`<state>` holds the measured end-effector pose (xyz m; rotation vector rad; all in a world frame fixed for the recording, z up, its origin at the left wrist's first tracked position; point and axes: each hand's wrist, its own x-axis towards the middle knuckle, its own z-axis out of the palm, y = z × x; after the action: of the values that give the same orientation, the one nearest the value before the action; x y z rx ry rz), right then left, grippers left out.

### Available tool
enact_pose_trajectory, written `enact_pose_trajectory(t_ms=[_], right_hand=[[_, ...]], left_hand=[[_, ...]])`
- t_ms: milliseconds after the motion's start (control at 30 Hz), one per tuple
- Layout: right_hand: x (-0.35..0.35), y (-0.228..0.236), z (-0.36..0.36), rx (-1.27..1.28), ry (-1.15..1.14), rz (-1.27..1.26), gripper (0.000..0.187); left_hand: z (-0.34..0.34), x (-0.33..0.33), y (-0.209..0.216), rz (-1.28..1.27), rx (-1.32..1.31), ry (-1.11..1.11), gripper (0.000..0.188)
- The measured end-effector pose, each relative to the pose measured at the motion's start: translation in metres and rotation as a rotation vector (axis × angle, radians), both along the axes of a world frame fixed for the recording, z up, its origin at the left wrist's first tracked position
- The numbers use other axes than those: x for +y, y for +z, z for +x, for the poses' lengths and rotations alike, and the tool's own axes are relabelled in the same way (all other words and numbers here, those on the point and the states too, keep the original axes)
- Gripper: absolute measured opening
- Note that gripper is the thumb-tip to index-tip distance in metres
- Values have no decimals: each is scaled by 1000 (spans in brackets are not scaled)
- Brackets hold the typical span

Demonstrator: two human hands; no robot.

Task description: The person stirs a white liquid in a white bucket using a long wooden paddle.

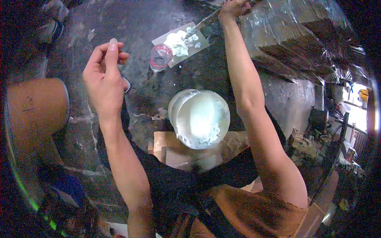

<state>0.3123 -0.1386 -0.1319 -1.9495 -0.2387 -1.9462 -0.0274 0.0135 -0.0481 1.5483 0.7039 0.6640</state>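
My left hand (104, 77) is raised at the left, its fingers loosely curled and the thumb against them, with nothing visible in it. Stretched far forward, my right hand (235, 8) is closed on a thin stick (210, 16) whose lower end reaches toward a lumpy white mass (179, 43). That mass lies on a piece of cardboard (200, 43) on the floor. Beside it stands a clear cup with a pinkish-red rim (160, 57). A translucent round tub (201, 119), whitish inside, sits between my knees.
A brown cylindrical drum (37, 107) stands at the left. Clear plastic sheeting (285, 27) covers something dark at the upper right. Flat cardboard (174, 156) lies under the tub's near side. Cluttered items (307, 144) line the right. Another person's hand (57, 11) shows dimly at the upper left.
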Motion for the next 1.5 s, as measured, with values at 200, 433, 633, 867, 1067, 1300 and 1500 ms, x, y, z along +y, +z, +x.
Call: enact_pose_trajectory(t_ms=[200, 433, 633, 867, 1067, 1300, 1500], right_hand=[[-44, 0, 47, 341, 631, 291, 35], [-17, 64, -31, 615, 1149, 957, 56], [-59, 114, -45, 554, 1232, 963, 61], [-164, 228, -112, 797, 1443, 968, 72], [-252, 252, -213, 1146, 1448, 776, 74], [-204, 40, -300, 945, 1198, 1163, 72], [-193, -112, -302, 950, 993, 1328, 62]], left_hand=[[16, -14, 6, 8, -4, -80, 22], [7, -2, 7, 111, 19, -46, 24], [21, 1, -3, 170, 31, -68, 28], [9, 19, -33, 230, -16, -53, 28], [2, 1, -35, 253, 36, -65, 31], [-11, 10, -53, 308, 63, -64, 35], [-12, -11, -61, 339, 10, -74, 35]])
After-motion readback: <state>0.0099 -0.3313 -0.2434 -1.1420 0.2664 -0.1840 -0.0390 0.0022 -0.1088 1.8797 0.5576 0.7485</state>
